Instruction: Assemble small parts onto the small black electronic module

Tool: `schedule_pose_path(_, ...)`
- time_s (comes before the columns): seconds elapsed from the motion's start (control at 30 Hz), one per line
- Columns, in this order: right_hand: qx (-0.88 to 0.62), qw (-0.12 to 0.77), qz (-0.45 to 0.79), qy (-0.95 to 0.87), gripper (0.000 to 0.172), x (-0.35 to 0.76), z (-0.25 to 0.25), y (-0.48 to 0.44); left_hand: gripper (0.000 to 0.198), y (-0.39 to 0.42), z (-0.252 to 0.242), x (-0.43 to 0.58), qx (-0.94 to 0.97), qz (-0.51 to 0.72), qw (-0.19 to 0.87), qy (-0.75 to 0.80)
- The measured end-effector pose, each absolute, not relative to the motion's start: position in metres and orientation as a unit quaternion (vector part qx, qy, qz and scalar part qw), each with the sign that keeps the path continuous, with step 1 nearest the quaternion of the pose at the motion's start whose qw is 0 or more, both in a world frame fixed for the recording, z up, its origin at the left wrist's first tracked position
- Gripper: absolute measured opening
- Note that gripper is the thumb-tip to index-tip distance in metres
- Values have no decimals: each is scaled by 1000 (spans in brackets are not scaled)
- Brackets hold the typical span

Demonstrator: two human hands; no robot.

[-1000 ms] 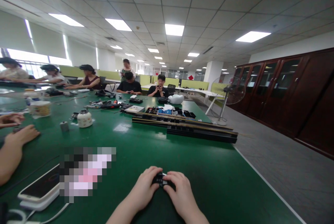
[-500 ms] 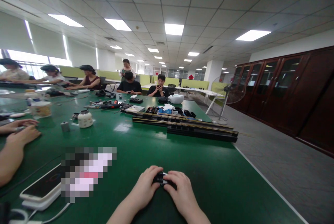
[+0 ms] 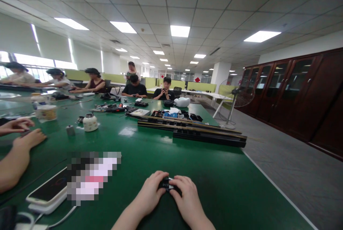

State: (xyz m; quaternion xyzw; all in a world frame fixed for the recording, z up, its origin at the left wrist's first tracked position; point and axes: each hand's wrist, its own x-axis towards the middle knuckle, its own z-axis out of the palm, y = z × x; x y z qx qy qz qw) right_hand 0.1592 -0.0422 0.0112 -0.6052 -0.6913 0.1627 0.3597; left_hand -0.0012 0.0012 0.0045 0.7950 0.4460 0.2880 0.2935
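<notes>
Near the front of the green table [image 3: 225, 187], a small black part with silvery bits [image 3: 166, 184] sits between my two hands. My left hand [image 3: 153, 190] grips its left side, fingers curled over the top and thumb below. On the other side my right hand [image 3: 184, 192] pinches it between thumb and fingertips. The part is mostly covered by my fingers, so its exact kind cannot be made out.
Long black rails [image 3: 209, 139] with thin brass-coloured rods lie beyond my hands. To the left are a phone [image 3: 48, 187] on a white base with cables, a cream jar [image 3: 90, 123] and a grey cylinder [image 3: 70, 130]. A co-worker's hands [image 3: 29, 139] are at far left.
The whole view has shifted slightly, with the scene moving a little right. My hands keep their hold on the black part. The co-worker's hands at the left have moved apart somewhat.
</notes>
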Motion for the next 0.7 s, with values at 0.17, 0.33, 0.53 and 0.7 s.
schedule_pose_path(0.17, -605, 360, 160, -692, 24, 160, 9, -41, 45, 0, 7, -1, 796, 286, 293, 447)
schedule_pose_path(0.33, -605, 358, 165, -692, 24, 160, 10, -40, 45, 0, 6, -1, 798, 280, 290, 448)
schedule_pose_path(0.53, -609, 351, 162, -693, 24, 159, 12, -43, 44, 0, 3, -2, 799, 280, 284, 450)
schedule_pose_path(0.7, -610, 341, 154, -699, 24, 158, 9, -41, 44, 3, -1, -2, 796, 284, 287, 451)
